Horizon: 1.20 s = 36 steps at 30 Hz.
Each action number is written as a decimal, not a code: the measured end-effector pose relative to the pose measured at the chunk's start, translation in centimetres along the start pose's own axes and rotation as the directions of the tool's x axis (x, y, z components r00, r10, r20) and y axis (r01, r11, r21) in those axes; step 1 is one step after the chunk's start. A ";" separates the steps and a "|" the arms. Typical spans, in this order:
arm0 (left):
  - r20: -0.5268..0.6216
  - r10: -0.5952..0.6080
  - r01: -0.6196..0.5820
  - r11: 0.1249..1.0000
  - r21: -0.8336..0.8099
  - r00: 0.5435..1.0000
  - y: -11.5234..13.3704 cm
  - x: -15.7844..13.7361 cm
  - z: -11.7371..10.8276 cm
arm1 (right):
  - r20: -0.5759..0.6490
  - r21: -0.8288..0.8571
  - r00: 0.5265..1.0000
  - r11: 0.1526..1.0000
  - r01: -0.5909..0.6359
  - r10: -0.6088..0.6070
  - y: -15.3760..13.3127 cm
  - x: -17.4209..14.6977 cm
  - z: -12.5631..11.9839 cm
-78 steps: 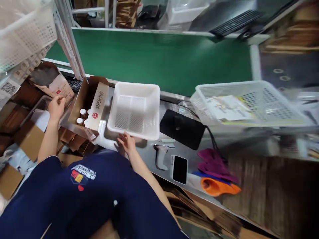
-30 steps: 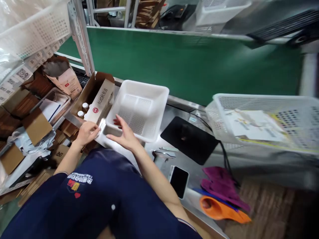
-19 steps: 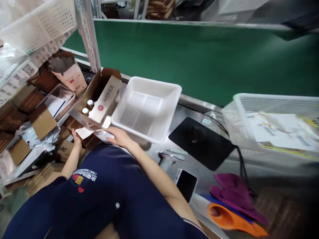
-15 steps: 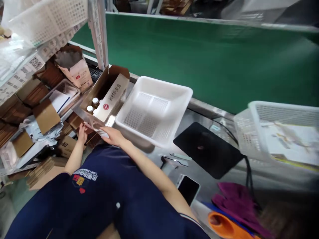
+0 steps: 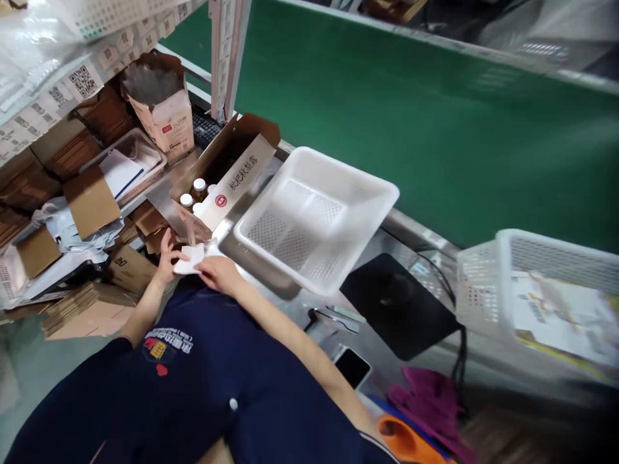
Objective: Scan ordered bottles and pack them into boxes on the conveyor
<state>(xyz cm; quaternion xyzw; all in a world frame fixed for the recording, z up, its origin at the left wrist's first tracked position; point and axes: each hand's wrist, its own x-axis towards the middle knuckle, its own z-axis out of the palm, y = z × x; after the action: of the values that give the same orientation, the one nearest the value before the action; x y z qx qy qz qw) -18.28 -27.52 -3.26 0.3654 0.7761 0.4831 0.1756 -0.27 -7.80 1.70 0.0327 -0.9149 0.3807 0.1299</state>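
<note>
Green belt [image 5: 411,122] across back. Steel bench [image 5: 309,309] in front of it. White tray [image 5: 314,216] on bench, tilted toward person. Open cardboard box [image 5: 225,171] just left of tray, capped bottles [image 5: 193,193] upright inside. Black pad [image 5: 399,306] right of tray. Phone [image 5: 352,367] near bench edge. Left hand [image 5: 167,258] and right hand [image 5: 217,274] both pinching small white paper [image 5: 191,259] at bench corner, below box.

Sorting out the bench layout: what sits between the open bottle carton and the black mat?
In the head view, the white perforated tray lies between the carton and the black mat, tilted on the steel bench.
</note>
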 end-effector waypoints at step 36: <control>0.520 -0.327 -0.411 0.349 0.842 0.789 18.2 29.6 3.4 | -0.472 0.567 -0.383 -0.059 -0.821 0.794 5.1 -24.3 -7.0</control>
<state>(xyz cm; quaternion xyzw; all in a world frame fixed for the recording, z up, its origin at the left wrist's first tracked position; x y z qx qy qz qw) -28.80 1.18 13.50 0.5537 0.7941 -0.1912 0.1621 23.89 -0.22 -3.46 -0.8031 -0.4858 0.3033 0.1644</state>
